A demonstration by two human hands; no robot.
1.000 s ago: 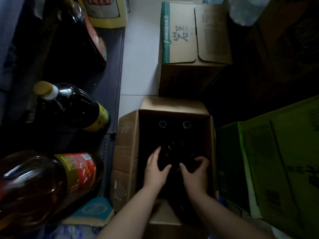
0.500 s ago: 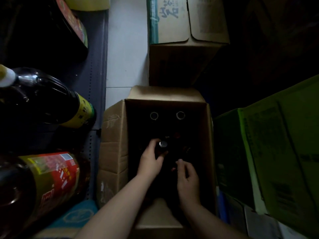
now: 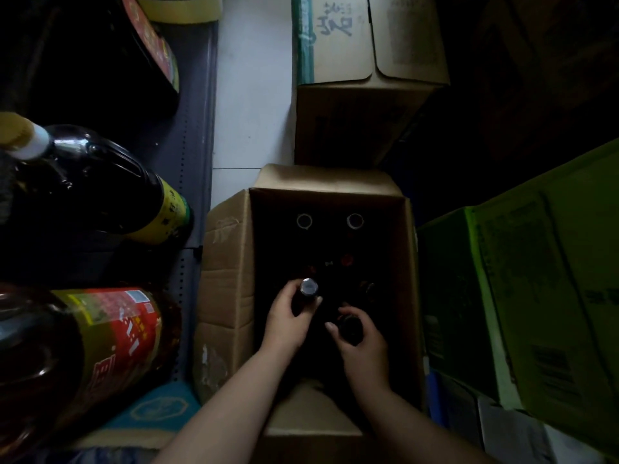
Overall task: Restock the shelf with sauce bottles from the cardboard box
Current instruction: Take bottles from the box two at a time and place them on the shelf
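Observation:
An open cardboard box stands on the floor below me, its inside very dark. Both my hands are down in it. My left hand is wrapped around the neck of a dark sauce bottle with a shiny cap, raised above the others. My right hand grips the top of a second dark bottle. Two more bottle caps show as pale rings at the box's far end. The grey shelf runs along the left.
Large dark oil bottles with yellow and red labels lie on the shelf at left. A closed cardboard box sits beyond the open one. A green carton crowds the right side. Pale floor tiles show between shelf and boxes.
Both hands went from resting on the bottle tops to closing on one bottle each. The left bottle has risen, its cap now catching light. The view has tilted slightly.

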